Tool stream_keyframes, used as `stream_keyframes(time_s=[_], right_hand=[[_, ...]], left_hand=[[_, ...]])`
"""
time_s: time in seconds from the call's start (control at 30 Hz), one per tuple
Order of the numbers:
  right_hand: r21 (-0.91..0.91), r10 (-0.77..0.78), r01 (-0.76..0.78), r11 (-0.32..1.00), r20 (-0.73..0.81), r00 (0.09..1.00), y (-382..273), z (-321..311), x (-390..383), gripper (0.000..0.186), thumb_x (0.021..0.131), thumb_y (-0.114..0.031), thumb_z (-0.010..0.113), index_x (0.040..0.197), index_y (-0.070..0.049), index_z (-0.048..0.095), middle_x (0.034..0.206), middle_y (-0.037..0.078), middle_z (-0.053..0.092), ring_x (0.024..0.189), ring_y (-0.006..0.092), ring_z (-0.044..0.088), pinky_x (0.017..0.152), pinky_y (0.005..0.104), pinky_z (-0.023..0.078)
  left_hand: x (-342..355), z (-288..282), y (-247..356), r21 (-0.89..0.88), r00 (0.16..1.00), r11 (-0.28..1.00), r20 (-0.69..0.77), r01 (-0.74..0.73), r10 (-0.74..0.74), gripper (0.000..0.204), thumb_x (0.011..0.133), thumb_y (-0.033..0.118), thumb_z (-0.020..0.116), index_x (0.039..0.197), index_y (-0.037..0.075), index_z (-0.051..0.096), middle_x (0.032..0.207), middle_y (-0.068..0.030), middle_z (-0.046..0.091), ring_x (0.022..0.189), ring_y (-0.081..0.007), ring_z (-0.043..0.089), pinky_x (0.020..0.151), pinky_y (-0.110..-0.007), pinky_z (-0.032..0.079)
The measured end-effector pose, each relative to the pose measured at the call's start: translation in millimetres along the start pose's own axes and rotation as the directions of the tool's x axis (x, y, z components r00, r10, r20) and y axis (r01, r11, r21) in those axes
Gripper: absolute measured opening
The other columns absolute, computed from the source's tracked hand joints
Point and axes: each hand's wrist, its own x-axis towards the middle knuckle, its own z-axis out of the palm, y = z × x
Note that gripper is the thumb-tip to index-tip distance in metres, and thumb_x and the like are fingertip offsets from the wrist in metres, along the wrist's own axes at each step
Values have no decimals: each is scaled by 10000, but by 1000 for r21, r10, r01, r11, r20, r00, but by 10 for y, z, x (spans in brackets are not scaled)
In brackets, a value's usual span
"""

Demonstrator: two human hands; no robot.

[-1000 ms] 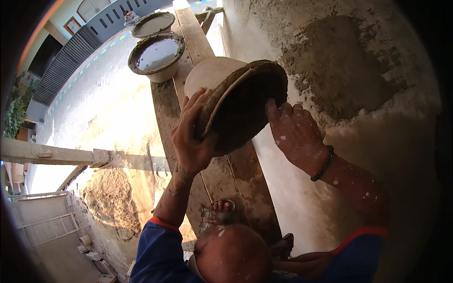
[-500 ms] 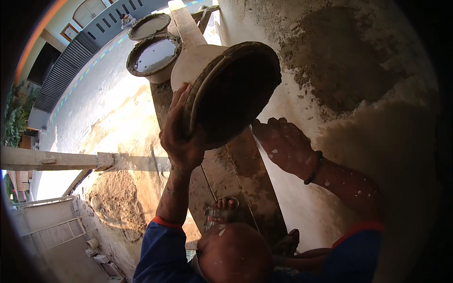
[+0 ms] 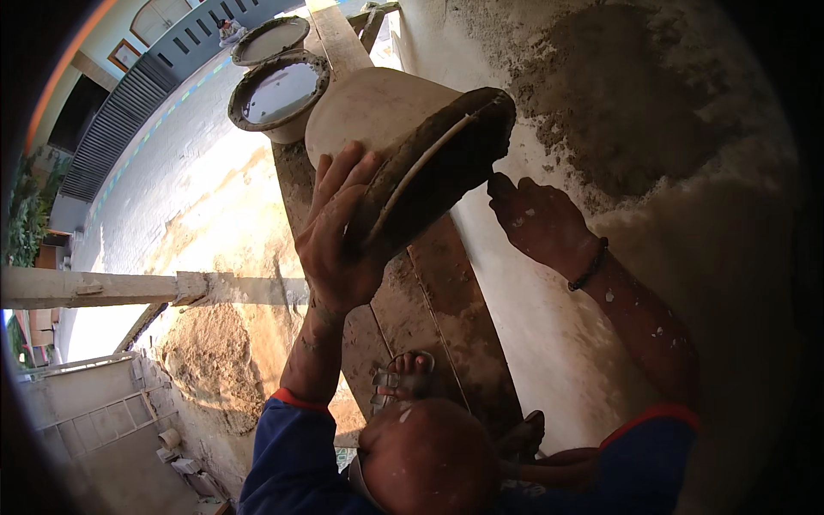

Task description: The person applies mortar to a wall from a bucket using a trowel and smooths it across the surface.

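One pale, round bucket (image 3: 378, 107) with a mortar-crusted rim (image 3: 414, 153) is held tilted by the left hand (image 3: 342, 240), seemingly so its mouth (image 3: 446, 180) faces the right hand (image 3: 539, 216), curled just beside the rim; I cannot tell if it holds anything.

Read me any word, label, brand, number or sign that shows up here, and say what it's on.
None that can be read.
The tilted bucket in the left hand shows no lettering on its pale outside, nor does the blue sleeve.
Anything on the distant grey gate is too small to make out.
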Motion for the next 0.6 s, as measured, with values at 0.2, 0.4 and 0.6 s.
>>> stream_keyframes(time_s=[0.2, 0.4, 0.6], right_hand=[[190, -390, 414, 890, -152, 908, -204, 764, -71, 226, 896, -142, 549, 1102, -58, 584, 1061, 101, 627, 684, 173, 603, 557, 295, 481], [749, -269, -595, -292, 533, 802, -697, 522, -123, 295, 968, -267, 526, 1172, -58, 575, 722, 35, 571, 557, 107, 530, 503, 280, 439], [829, -228, -518, -210, 474, 850, -614, 234, -229, 322, 1022, -216, 451, 1210, 32, 536, 658, -2, 508, 518, 64, 449, 478, 257, 404]], left_hand=[[-124, -127, -109, -110, 986, 983, 94, 149, -139, 471, 841, 80, 646, 1283, -61, 560, 1379, -251, 533, 1330, -331, 479, 1117, -433, 355], [-170, -86, -210, -128, 914, 906, 41, 404, -403, 503, 702, -38, 524, 1202, -55, 573, 1273, -198, 627, 1284, -316, 533, 1113, -435, 367], [-218, -129, -532, -369, 721, 689, -69, 623, -689, 566, 667, -32, 549, 1231, -89, 546, 1111, -139, 643, 1010, -211, 626, 905, -313, 497]])
